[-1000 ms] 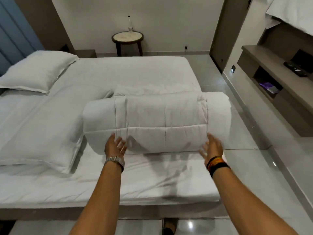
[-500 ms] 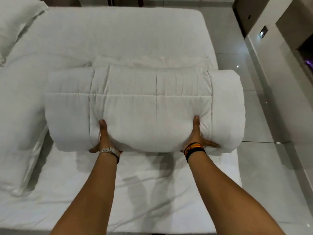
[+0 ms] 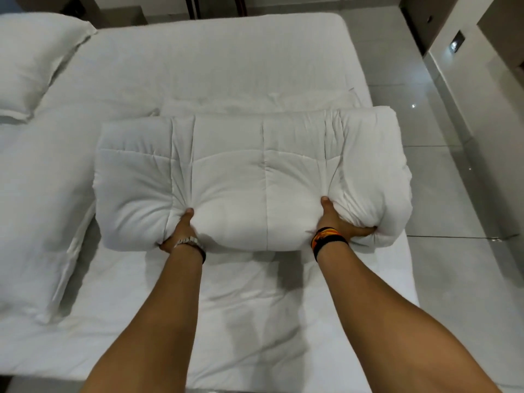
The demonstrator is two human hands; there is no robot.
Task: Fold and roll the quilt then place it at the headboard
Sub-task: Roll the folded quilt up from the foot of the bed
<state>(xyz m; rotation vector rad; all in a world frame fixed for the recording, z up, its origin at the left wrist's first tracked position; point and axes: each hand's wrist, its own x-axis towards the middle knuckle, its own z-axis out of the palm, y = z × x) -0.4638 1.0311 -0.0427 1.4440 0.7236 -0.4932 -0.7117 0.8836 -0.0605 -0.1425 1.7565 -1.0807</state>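
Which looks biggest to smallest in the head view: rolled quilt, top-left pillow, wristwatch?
1. Rolled quilt, clearly the largest.
2. Pillow at top left; cut off by the frame and farther away, so its true size is unsure.
3. Wristwatch on the left wrist, smallest.

White stitched quilt [image 3: 249, 177], white sheet [image 3: 226, 61], orange-black wristband [image 3: 326, 236]

Quilt [image 3: 249, 177]: white, stitched in panels, rolled.
Lies crosswise near the bed's right edge, dented along its near side.
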